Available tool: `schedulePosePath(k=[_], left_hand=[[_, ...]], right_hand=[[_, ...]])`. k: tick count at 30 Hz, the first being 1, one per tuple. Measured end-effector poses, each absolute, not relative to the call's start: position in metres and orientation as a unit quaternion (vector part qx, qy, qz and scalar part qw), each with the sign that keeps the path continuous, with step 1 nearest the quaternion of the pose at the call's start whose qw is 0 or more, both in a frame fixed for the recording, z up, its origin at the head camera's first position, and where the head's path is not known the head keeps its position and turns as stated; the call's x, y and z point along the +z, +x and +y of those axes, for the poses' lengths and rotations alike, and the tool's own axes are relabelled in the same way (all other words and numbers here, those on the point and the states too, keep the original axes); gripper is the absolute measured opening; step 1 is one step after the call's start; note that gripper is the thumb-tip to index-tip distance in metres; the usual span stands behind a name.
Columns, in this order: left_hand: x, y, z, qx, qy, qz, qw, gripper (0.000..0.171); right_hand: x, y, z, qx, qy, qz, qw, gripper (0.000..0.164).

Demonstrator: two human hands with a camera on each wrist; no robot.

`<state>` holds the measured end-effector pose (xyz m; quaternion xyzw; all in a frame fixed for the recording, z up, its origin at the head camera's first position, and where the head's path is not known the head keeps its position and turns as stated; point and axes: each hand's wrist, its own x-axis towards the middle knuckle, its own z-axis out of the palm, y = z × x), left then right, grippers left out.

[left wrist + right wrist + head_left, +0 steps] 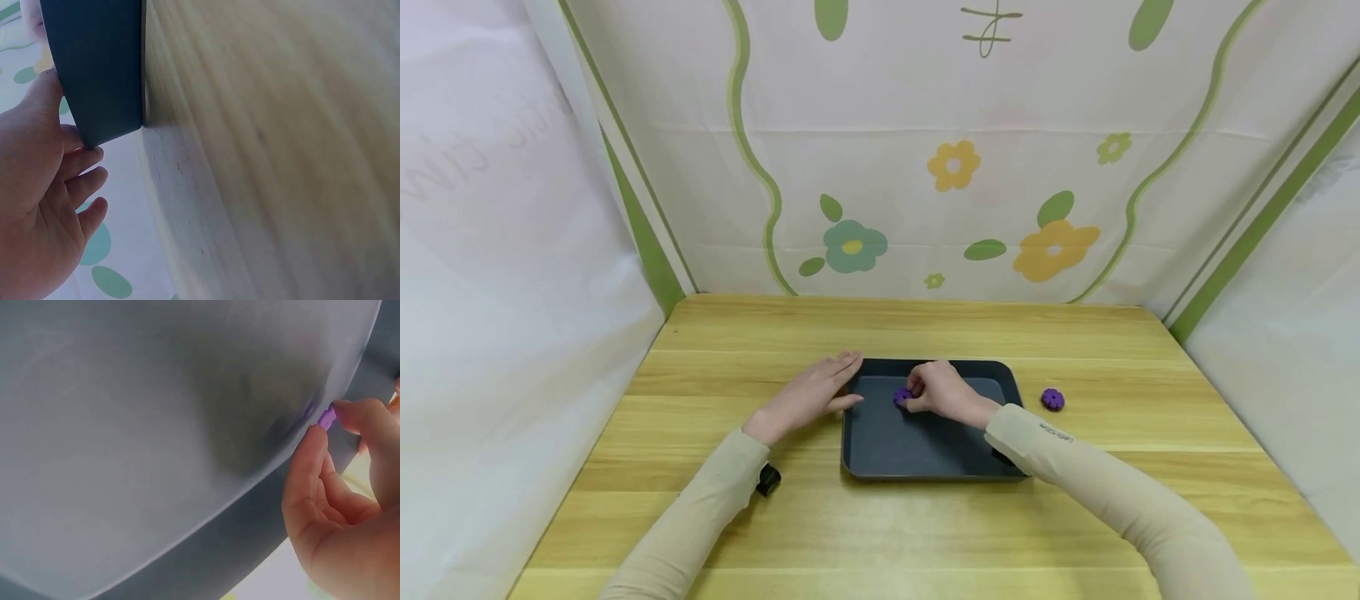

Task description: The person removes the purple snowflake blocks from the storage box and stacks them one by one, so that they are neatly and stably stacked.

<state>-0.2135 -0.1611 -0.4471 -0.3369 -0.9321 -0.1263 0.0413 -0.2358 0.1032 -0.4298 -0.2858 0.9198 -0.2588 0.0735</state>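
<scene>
A dark grey rectangular tray [895, 450] lies on the wooden table. Over its inside, left of the middle, my right hand [947, 392] pinches a small purple notched disc [901, 397] between thumb and fingertips. In the right wrist view the disc [327, 417] is seen edge-on, close over the tray's floor. My left hand [812, 392] rests against the tray's far left corner with fingers extended, its thumb over the left rim. From the left wrist, the fingers show at the corner of the tray's outer wall [94, 69].
A second purple notched disc [1052, 400] lies on the table [1112, 517] to the right of the tray. By the left sleeve is a small black object [768, 479]. A white cloth [895, 108] printed with flowers hangs behind the table; white cloth walls stand at both sides.
</scene>
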Motion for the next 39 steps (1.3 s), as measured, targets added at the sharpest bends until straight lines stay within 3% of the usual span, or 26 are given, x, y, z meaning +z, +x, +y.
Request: schedulePosePath(k=[20,39], left_hand=[[-0.446,-0.213,-0.161,-0.124,-0.340,-0.931,0.036,0.068],[-0.446,-0.211,-0.161,-0.125,-0.338,-0.932,0.032,0.069]], right_hand=[[-0.403,-0.235,0.144,-0.248,-0.239,0.936,0.067,0.019],[-0.401,-0.235,0.184,-0.243,-0.216,0.945,0.031,0.016]])
